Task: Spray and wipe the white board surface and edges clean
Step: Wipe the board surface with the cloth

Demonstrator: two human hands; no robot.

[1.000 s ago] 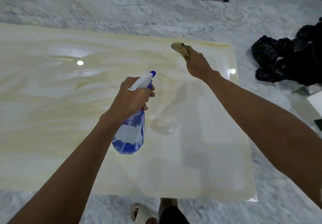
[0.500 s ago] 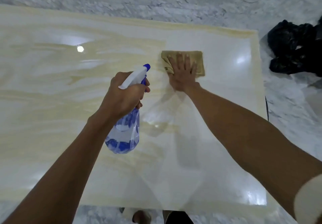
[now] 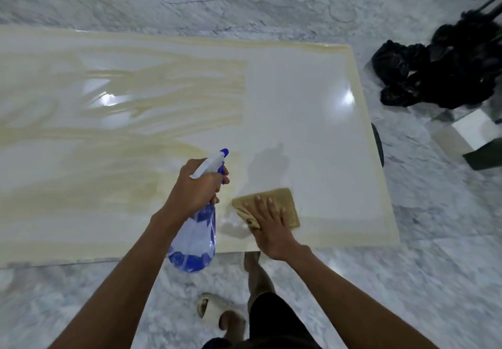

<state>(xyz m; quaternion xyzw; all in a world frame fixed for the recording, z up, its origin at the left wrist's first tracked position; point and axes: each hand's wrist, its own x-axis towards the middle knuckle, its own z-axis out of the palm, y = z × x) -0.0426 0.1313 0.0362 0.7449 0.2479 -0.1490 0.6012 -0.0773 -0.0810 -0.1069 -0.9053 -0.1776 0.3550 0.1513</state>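
Right hand (image 3: 271, 229) is pressing flat, fingers straight, on the cloth (image 3: 282, 202) near the board's (image 3: 298, 98) near-right corner, wiped area lying beyond. Left hand (image 3: 197, 185) is gripping the bottle (image 3: 194, 242), nozzle pointing away, bottle hanging over the near edge.

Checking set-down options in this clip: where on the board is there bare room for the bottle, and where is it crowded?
Bare, wiped patch: the board between the yellow streaks and its right edge, beyond the cloth. Crowded: the near edge, where the left hand grips the bottle and the right hand presses the cloth. Black bags fill the floor on the right.
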